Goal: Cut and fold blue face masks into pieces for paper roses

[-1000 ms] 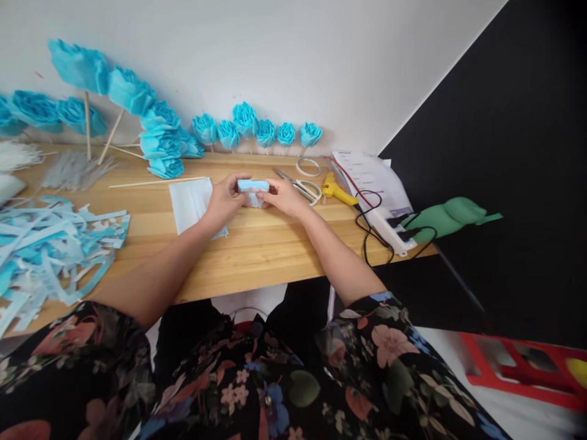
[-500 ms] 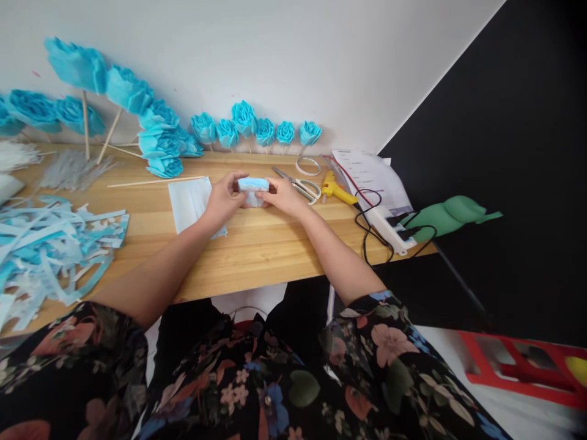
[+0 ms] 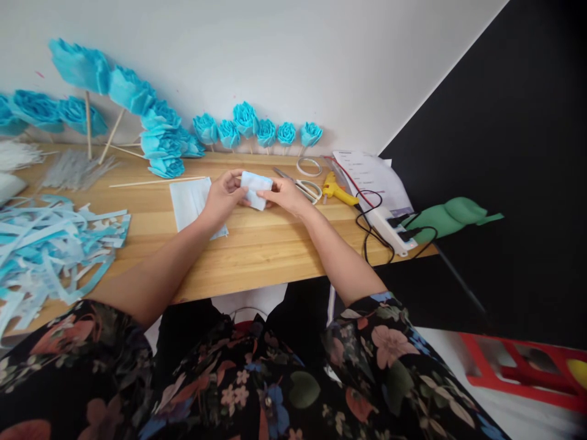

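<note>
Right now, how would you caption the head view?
Left hand and right hand hold a small pale-blue sheet over a wooden table, blue flowers lined along the wall.

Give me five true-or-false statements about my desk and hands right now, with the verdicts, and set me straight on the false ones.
1. The left hand and right hand both hold the light blue piece. True.
2. The scissors are in the right hand. False: they lie on the table, beyond that hand.
3. The glue gun is yellow. True.
4. The strips lie in a heap to the right of the hands. False: the heap is to their left.
5. Nothing is plugged into the power strip. False: black plugs are in it.
</note>
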